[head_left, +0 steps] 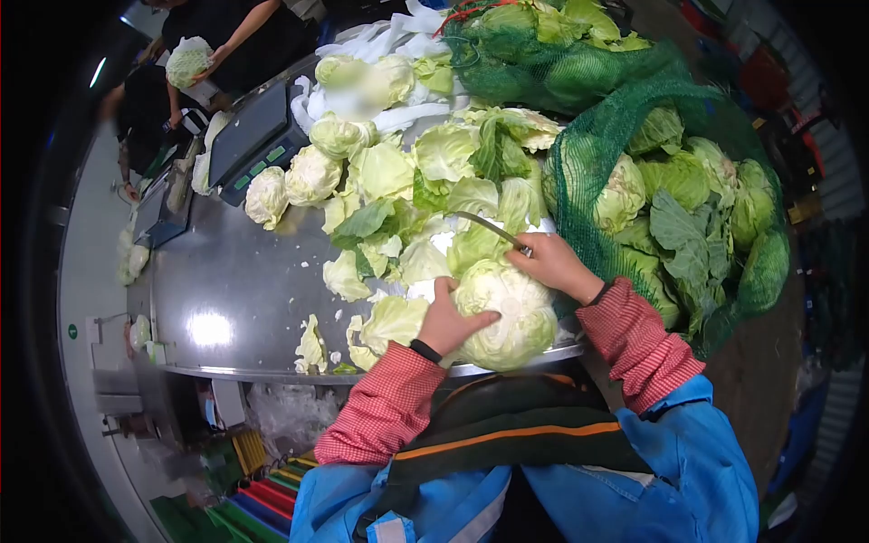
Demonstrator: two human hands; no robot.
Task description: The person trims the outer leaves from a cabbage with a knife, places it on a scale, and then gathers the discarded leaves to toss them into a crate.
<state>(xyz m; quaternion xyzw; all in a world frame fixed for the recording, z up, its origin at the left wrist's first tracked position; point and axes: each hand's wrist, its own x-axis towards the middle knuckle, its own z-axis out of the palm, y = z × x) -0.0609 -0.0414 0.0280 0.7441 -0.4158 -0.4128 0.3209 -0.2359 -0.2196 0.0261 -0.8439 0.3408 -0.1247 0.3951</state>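
Fingers of the left hand [450, 323] grasp the cabbage [518, 328] beneath them, while the right hand [554, 264] clenches a knife [485, 226] just above.

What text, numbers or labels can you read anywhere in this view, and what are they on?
No text can be read.
The weighing scale: green key markings, too small to read.
The green round sticker on the left wall: blurred.
The cabbage head under the left hand and the knife in the right hand: no print shows.
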